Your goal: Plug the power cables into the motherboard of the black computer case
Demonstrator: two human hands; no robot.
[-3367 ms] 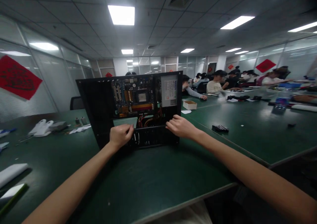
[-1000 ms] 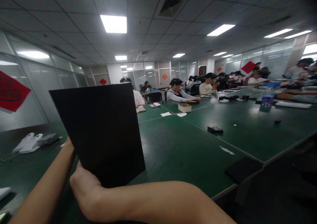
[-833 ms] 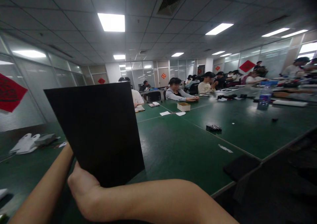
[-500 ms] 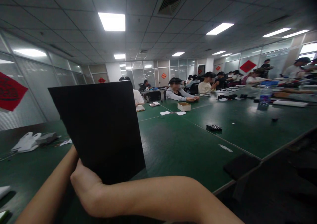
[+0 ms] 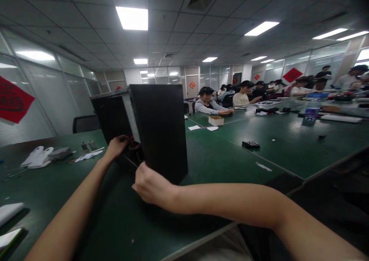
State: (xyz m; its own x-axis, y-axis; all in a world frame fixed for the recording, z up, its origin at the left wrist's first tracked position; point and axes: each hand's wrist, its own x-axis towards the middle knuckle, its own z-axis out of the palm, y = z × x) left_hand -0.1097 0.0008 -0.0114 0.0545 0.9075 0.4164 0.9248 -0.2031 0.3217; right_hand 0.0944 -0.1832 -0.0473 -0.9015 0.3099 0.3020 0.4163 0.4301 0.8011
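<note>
A tall black box (image 5: 161,130) stands upright on the green table, its near panel swung apart from a second dark panel behind it. A pale inner face and some dark and reddish contents show in the gap. My left hand (image 5: 117,146) is at the opening, fingers closed near the reddish part; what they hold is hidden. At the lower near edge of the box, my right hand (image 5: 150,180) is closed around the panel. A thin line, perhaps a cord or an edge, runs between the two hands.
White plastic pieces (image 5: 37,157) and a grey block (image 5: 60,153) lie to the left. Farther off are a small open carton (image 5: 216,120), a black part (image 5: 250,144) and a water bottle (image 5: 313,109). Several people sit around the table; a chair (image 5: 86,123) stands behind it.
The black box has turned and moved right, so its opening and inside now show. Both hands have come into fuller view, the right one shifted right and up.
</note>
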